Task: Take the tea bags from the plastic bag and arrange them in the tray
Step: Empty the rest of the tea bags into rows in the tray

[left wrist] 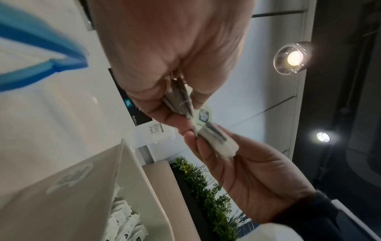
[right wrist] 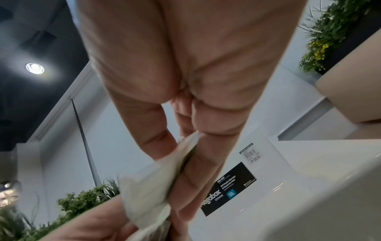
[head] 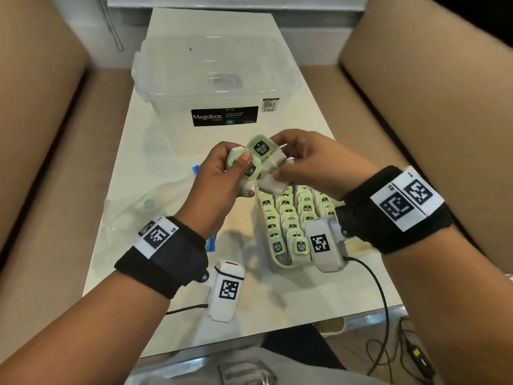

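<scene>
Both hands up over the table, working the same little clump of tea bags (head: 256,165). Left hand (head: 219,184) curled round a few of them, thumb pressed flat across a green tag. Right hand (head: 311,162) pinching from the other side, thumb and fingertips clamped on white paper bags, one green tag sticking up between the two hands. Same pinch seen from the left wrist: right hand (left wrist: 247,171) holding a folded white bag (left wrist: 216,141), left hand (left wrist: 175,57) gripping the stack just above it. From the right wrist, just the right hand (right wrist: 185,81) squeezing white paper, too blurry for more.

Tags pale green with a dark badge and some lettering, too small to read properly.

Right below the hands, a cream tray (head: 273,262) already packed with rows of the same tea bags standing upright, green tags facing up. Clear plastic bag (head: 133,215) lying crumpled on the table to the left, blue zip strip at its edge.

Behind all that, a clear lidded storage box (head: 213,87) with a black label reading "Megabox" and "12L", plus a price sticker with a barcode, looks like "P159.00". Black wristbands with square black-and-white marker codes on both wrists, "L" printed on the left one, "R" on the right.
</scene>
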